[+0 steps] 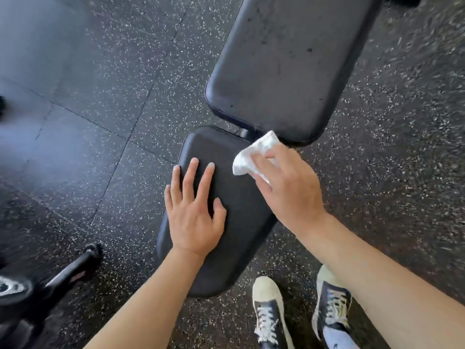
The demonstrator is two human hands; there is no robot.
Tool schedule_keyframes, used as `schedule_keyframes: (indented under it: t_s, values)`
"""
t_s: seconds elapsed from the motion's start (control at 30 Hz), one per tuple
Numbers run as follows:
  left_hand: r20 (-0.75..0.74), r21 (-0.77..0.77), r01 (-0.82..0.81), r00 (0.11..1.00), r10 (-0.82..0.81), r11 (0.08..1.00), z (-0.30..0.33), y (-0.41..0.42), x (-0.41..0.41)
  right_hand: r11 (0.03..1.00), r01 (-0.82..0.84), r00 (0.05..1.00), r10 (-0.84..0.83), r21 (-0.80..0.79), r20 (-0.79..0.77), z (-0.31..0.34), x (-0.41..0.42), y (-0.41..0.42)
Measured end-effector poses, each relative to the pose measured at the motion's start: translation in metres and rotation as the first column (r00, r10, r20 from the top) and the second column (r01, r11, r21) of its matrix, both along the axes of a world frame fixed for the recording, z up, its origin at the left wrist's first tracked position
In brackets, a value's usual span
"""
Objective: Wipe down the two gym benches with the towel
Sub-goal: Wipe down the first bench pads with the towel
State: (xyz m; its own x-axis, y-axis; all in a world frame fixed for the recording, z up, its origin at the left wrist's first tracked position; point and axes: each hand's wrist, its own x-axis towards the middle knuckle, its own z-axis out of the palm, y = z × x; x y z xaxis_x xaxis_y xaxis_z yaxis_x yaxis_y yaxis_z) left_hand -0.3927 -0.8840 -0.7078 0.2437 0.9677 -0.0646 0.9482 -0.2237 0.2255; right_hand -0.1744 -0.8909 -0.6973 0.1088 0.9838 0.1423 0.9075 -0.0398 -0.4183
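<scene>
**Towel at the far right corner of the seat pad**

Speckled rubber gym flooring [105,102] surrounds a black bench whose seat pad [241,222] runs lengthwise away from the person toward the longer back pad [289,66]. The right hand [289,187] presses the white towel [254,157] onto the seat pad's far right corner, fingers curled over the cloth, just beside the gap between pads. The left hand [196,207] rests flat on the seat's left side, fingers straight and spread. The right hand is nearer the unwiped back pad, which lies ahead along the same axis.
</scene>
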Motion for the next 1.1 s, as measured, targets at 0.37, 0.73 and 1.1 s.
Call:
schedule_keyframes:
  t_s: [0.37, 0.73, 1.1]
  values:
    - [0.047, 0.011, -0.001, 0.999, 0.0, 1.0, -0.006, 0.0, -0.003, 0.898, 0.44, 0.86, -0.421, 0.002, -0.288, -0.027, -0.014, -0.024]
    - [0.069, 0.035, 0.005, 0.998, -0.008, 0.999, -0.014, 0.0, -0.006, 0.757, 0.652, 0.55, -0.449, 0.027, -0.704, -0.04, -0.155, -0.137]
    - [0.085, 0.043, 0.0, 0.996, -0.004, 0.999, -0.007, -0.005, -0.001, 0.657, 0.753, 0.477, -0.519, 0.026, -0.709, -0.041, -0.076, -0.072]
